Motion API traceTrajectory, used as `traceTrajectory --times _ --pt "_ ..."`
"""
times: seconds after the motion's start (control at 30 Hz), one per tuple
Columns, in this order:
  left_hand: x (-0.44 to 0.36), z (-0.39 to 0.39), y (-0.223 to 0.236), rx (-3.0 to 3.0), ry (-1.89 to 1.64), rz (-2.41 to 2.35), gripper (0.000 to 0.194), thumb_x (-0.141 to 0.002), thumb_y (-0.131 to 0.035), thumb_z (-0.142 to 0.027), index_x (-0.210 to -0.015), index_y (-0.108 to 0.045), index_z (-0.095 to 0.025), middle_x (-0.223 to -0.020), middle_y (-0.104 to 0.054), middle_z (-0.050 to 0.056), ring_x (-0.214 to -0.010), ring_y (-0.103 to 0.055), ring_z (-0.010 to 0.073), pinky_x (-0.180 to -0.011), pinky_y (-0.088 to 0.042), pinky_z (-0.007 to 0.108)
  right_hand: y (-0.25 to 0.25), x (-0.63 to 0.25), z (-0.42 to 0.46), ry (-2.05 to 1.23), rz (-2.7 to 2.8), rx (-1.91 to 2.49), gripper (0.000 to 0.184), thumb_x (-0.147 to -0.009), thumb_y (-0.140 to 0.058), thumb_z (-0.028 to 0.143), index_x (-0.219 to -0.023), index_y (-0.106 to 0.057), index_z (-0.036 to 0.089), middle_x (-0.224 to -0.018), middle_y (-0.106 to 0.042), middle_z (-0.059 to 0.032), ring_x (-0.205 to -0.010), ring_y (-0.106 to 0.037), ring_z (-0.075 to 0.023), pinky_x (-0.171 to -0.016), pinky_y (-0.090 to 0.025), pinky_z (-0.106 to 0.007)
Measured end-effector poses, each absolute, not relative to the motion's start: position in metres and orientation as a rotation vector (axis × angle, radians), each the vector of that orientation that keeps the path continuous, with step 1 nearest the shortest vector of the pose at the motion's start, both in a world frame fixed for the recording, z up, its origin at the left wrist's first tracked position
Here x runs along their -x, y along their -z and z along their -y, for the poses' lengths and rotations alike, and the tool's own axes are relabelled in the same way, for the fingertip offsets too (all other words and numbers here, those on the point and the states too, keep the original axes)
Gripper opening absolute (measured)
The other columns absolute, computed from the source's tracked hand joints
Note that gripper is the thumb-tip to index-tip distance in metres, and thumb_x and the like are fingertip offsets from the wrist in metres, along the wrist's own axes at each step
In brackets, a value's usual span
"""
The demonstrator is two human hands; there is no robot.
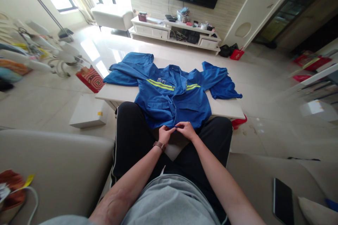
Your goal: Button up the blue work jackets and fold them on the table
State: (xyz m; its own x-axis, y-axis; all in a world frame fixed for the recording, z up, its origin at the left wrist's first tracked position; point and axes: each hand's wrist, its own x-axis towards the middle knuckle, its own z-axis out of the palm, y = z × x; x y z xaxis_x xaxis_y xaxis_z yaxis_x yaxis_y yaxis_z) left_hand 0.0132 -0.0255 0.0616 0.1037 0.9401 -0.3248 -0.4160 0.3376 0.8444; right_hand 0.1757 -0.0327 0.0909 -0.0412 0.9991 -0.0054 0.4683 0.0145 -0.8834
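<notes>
A blue work jacket (161, 102) with yellow reflective stripes lies front up across a low white table (117, 93), its sleeves spread to both sides. Its hem hangs over the near edge, between my knees. At the bottom of the front opening, my left hand (166, 134) pinches the hem from the left. My right hand (186, 130) pinches the same spot from the right, and the fingertips of both hands nearly meet. Whatever small part of the jacket sits between the fingers is too small to make out.
A white box (88, 111) and a red patterned bag (91, 78) stand left of the table. Sofa seats flank me; a black phone (283, 201) lies on the right one. Beyond the table are a white TV cabinet (150, 31) and a white bench (113, 17).
</notes>
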Motion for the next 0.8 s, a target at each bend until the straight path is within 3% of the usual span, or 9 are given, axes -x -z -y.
traceTrajectory --times 0.37,0.8 --pt "-0.0121 0.0233 -0.0595 -0.638 -1.107 -1.0 0.047 -0.05 -0.099 -0.031 -0.086 -0.077 -0.011 -0.096 -0.081 0.014 -0.089 -0.076 0.0262 -0.094 -0.057 0.042 -0.0834 -0.1769 0.0322 -0.963 1.554 1.56 0.016 -0.079 -0.073 0.036 -0.081 -0.079 0.021 -0.078 -0.078 -0.0032 -0.074 -0.072 -0.0213 -0.071 -0.054 -0.031" --pt "-0.014 0.0241 -0.056 -0.578 -1.08 -1.025 0.049 -0.051 -0.098 -0.035 -0.087 -0.075 -0.011 -0.094 -0.08 0.014 -0.085 -0.075 0.0252 -0.078 -0.062 0.037 -0.0878 -0.1706 0.0331 -0.881 1.652 1.593 0.013 -0.079 -0.069 0.026 -0.084 -0.081 0.022 -0.079 -0.079 -0.0033 -0.073 -0.072 -0.0209 -0.072 -0.055 -0.031"
